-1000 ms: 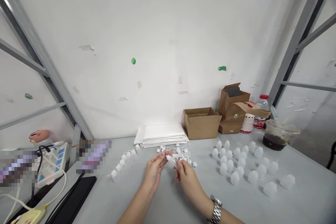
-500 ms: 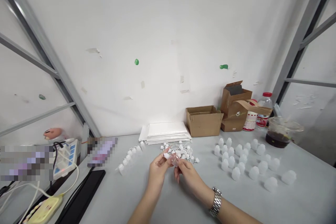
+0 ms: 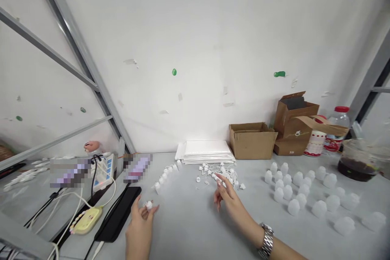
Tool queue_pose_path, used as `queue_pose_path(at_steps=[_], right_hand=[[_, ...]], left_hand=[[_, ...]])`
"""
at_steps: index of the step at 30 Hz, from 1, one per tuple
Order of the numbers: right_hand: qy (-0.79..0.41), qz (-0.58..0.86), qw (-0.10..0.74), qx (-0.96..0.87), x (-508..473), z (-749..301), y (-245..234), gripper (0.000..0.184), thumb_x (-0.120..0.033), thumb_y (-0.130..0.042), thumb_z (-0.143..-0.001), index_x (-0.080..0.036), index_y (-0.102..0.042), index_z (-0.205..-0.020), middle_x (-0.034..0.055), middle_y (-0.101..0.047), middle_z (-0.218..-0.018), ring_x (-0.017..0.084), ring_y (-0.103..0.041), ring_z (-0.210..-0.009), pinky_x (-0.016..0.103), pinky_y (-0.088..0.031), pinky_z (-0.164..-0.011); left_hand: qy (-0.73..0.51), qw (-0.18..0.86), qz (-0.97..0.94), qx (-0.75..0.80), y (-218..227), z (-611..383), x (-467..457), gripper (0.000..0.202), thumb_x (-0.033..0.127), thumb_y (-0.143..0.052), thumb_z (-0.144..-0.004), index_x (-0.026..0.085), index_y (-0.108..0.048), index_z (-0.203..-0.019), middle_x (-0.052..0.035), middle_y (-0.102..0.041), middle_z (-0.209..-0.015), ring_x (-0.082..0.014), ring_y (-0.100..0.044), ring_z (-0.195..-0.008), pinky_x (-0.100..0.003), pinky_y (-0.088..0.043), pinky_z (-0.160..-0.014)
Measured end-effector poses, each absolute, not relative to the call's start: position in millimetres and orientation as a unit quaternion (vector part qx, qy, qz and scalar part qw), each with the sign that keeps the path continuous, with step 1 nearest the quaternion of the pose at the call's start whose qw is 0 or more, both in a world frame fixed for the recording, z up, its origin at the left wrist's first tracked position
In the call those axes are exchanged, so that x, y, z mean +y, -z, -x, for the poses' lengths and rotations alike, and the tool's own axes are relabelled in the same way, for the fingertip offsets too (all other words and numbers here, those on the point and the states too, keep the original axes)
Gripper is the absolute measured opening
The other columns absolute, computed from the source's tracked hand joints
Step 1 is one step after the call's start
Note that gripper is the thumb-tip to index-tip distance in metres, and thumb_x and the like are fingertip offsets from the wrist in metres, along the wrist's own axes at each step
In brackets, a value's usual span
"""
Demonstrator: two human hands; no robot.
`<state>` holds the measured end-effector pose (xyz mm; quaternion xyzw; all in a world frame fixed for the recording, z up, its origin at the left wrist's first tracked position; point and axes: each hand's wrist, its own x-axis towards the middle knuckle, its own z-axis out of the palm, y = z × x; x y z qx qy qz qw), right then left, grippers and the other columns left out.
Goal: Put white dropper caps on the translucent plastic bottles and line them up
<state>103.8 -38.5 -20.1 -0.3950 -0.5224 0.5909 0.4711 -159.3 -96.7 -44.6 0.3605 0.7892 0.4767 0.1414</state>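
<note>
My left hand [image 3: 140, 225] is raised over the table, its thumb and fingers closed around a small white piece with a rounded end [image 3: 149, 205]. Its lower part is hidden by the fingers. My right hand [image 3: 227, 197] holds nothing that I can see; its index finger stretches toward a heap of small white parts with thin white cords [image 3: 225, 172], its other fingers loosely bent. One loose white part [image 3: 198, 179] lies left of the heap. A slanted row of white pieces with translucent bodies [image 3: 164, 174] stands beyond my left hand.
Several frosted domed pieces [image 3: 293, 207] stand at the right. Behind are a stack of white sheets [image 3: 207, 150], an open cardboard box [image 3: 252, 144], a brown paper bag [image 3: 294, 130] and a bowl of dark liquid [image 3: 356, 168]. Cables, a power strip [image 3: 103, 174] and a black slab [image 3: 118, 215] lie left.
My hands, together before, are now apart. The left has moved left and nearer with a white piece; the right reaches to the heap. The view has turned left.
</note>
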Motion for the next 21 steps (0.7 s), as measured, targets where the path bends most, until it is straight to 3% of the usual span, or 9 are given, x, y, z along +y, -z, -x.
queue_pose_path(at_steps=[15, 21], right_hand=[[-0.591, 0.415, 0.487, -0.492, -34.3, -106.9, 14.7, 0.064, -0.060, -0.043, -0.075, -0.018, -0.036, -0.122, -0.0057, -0.051, -0.055, 0.014, -0.050, -0.052, 0.026, -0.042, -0.053], [-0.588, 0.410, 0.483, -0.504, -32.8, -107.8, 18.9, 0.060, -0.059, -0.040, -0.078, -0.018, -0.036, -0.122, -0.0054, -0.050, -0.055, 0.014, -0.050, -0.053, 0.027, -0.042, -0.055]], left_hand=[[-0.438, 0.123, -0.399, 0.796, 33.0, 166.7, -69.4, 0.074, 0.036, -0.055, -0.063, 0.009, -0.031, -0.127, -0.0159, -0.066, -0.093, -0.0275, -0.063, -0.092, -0.037, -0.046, -0.080], [-0.449, 0.132, -0.404, 0.786, 35.2, 164.5, -65.7, 0.073, 0.036, -0.057, -0.061, 0.011, -0.032, -0.126, -0.0139, -0.067, -0.091, -0.0282, -0.063, -0.091, -0.038, -0.047, -0.079]])
